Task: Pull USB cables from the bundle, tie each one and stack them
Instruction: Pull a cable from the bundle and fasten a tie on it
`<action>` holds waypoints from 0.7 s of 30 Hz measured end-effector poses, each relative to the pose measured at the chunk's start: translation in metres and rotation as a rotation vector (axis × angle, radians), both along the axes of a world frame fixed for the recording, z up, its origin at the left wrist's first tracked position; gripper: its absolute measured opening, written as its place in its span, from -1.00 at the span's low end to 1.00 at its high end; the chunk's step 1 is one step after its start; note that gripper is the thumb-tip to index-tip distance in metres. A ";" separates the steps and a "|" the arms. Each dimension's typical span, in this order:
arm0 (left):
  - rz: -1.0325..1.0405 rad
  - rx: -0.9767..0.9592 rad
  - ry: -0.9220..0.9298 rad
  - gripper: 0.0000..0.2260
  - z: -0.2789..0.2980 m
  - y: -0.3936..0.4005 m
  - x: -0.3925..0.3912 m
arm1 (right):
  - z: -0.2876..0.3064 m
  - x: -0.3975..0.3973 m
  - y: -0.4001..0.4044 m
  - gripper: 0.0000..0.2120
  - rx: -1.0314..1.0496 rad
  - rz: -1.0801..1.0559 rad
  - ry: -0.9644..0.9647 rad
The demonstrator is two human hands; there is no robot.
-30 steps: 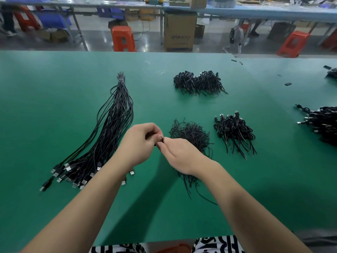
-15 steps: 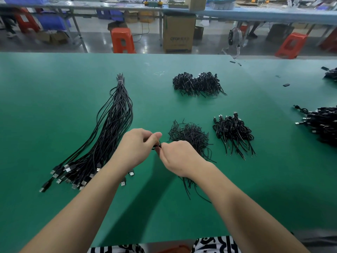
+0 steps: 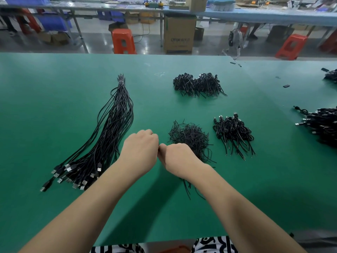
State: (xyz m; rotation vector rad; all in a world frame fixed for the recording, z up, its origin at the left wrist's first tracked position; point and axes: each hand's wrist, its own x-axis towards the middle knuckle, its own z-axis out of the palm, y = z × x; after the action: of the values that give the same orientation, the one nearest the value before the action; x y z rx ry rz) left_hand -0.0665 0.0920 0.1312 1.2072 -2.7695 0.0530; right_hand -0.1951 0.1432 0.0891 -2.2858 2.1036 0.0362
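Logging from my remote seat, nearest first. My left hand (image 3: 139,152) and right hand (image 3: 177,157) meet knuckle to knuckle over the green table (image 3: 54,106), fingers curled under. A sliver of black shows between them, apparently a cable or tie pinched there; I cannot tell which fingers hold it.

Behind and partly under my right hand lies the heap of loose ties (image 3: 189,137), strands trailing toward me beneath that wrist.

Left of my left hand, just beside it: the bundle of USB cables (image 3: 109,136), long axis running near-left to far-right, plugs at the near end, bound at the far tip. My left hand is nearer for the next pull, I judge.

Right, well apart: a stack of tied cables (image 3: 233,134). Farther back, a second tied stack (image 3: 197,84).

No containers on the table.
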 end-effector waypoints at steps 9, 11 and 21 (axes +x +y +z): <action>-0.258 -0.114 0.236 -0.92 -0.006 -0.004 0.008 | 0.010 -0.019 0.005 -0.69 0.398 -0.350 -1.726; -0.285 -0.112 0.330 -0.91 -0.005 -0.004 0.010 | 0.008 -0.023 0.006 -0.73 0.371 -0.350 -1.837; -0.189 -0.028 0.482 -0.93 -0.006 -0.003 0.010 | 0.005 -0.017 0.004 -0.85 0.144 -0.407 -1.891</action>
State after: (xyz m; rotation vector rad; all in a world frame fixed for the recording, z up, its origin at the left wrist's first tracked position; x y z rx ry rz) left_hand -0.0564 0.0891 0.1247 0.8118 -2.4289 -0.1904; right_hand -0.2123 0.1470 0.0943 -0.7122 1.1477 -1.2660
